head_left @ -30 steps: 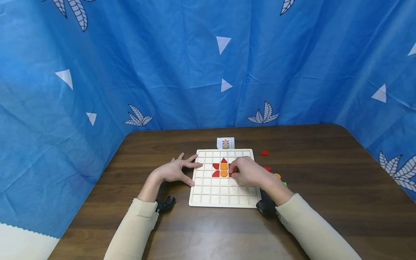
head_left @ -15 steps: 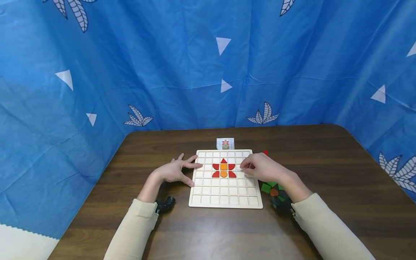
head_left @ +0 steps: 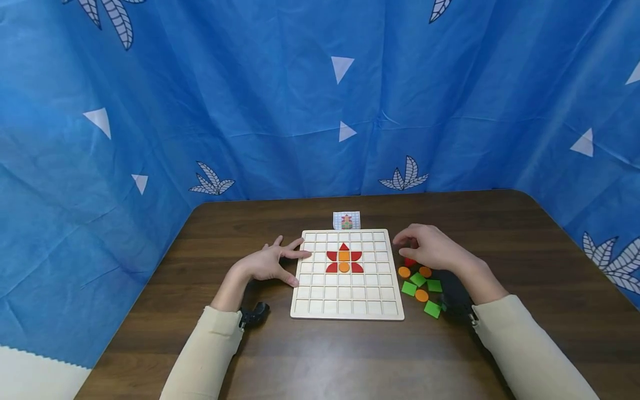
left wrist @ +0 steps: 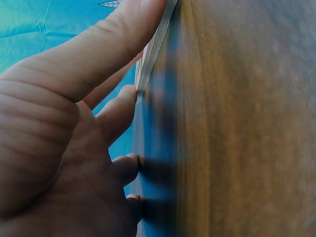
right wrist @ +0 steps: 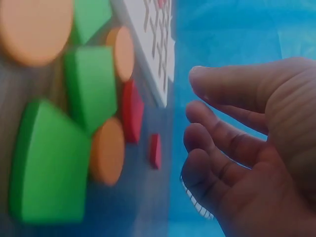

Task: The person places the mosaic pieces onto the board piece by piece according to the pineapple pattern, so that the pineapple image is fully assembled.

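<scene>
A pale gridded board (head_left: 310,291) lies on the table. On it sit a red triangle (head_left: 344,247), an orange square (head_left: 344,256), an orange disc (head_left: 344,267) and several red curved pieces beside them. My left hand (head_left: 267,263) rests at the board's left edge, fingers spread; the left wrist view shows the thumb against the board's side (left wrist: 152,54). Right of the board, my right hand (head_left: 432,247) hovers with loosely bent fingers and holds nothing. In the right wrist view, two red pieces, one nearer (right wrist: 132,111) and one farther (right wrist: 155,151), lie below its fingertips.
Several green squares (head_left: 432,309) and orange discs (head_left: 421,295) lie loose right of the board. A small pattern card (head_left: 346,220) lies behind the board. Blue cloth (head_left: 280,111) hangs behind the brown table (head_left: 320,355).
My right hand has left a red curved piece on the board and moved rightward to the loose red pieces, uncovering green and orange ones. The left hand stays in place.
</scene>
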Available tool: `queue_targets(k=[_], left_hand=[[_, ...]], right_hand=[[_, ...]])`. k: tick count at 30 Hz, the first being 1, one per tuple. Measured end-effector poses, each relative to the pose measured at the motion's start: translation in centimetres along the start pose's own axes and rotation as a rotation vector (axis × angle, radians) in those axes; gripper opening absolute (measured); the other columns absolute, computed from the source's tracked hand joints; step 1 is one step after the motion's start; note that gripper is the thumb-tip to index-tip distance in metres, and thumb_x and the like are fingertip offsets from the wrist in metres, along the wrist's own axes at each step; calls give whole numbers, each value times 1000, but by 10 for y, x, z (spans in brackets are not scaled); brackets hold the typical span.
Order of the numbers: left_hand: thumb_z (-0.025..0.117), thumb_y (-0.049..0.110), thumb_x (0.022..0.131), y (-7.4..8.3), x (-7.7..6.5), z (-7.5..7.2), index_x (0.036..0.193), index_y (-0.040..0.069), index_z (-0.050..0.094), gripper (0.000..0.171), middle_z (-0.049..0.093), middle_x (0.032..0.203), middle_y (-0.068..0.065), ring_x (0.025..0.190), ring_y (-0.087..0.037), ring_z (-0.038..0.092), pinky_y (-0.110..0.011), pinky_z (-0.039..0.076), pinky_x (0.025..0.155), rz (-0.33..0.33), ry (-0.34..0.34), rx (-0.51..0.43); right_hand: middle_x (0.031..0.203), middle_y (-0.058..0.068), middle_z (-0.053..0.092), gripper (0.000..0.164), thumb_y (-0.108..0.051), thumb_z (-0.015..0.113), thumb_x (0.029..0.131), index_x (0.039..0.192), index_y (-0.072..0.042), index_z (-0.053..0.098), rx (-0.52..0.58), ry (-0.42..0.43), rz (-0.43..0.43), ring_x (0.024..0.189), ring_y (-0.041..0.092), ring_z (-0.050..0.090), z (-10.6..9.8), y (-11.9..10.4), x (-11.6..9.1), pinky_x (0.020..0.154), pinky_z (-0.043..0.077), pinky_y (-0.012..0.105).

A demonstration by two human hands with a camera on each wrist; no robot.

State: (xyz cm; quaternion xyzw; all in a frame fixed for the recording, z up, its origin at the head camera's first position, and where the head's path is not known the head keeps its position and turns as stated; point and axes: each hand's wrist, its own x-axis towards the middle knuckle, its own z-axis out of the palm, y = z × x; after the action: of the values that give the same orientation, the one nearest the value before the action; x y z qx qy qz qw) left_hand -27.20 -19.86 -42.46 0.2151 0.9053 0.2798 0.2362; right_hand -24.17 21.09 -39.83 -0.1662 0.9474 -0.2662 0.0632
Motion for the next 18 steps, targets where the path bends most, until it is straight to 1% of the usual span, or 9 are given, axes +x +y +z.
queue_targets(k=[4,9,13,18], left_hand=[[89,38,78,0,0,0,146,37,59,74,20,173,7,160,-40,-12,-72,-5,122,-8,8,0],[89,38,78,2,-1,0,147,36,58,75,20,173,7,160,-41,-12,-73,-5,122,-9,5,0],[89,37,79,4,-2,-1,148,34,57,76,20,173,5,160,-42,-12,-73,-6,122,0,-2,-4],[89,37,79,5,-2,-1,148,34,57,76,21,173,5,160,-42,-12,-73,-7,122,1,-3,-7]], right_hand=[[111,10,70,26,-12,73,95,120,-7,73,-15,17,2,91,23,58,-2,11,-4,79,57,37],[107,9,68,26,-14,74,94,120,-7,73,-22,16,-3,88,22,55,-6,25,-10,72,52,32],[105,8,68,27,-14,75,94,119,-6,73,-33,17,-31,84,20,54,-9,35,-16,68,48,30],[110,5,70,26,-16,77,93,119,-12,74,-27,-15,-65,83,17,53,-10,45,-24,67,48,29]])
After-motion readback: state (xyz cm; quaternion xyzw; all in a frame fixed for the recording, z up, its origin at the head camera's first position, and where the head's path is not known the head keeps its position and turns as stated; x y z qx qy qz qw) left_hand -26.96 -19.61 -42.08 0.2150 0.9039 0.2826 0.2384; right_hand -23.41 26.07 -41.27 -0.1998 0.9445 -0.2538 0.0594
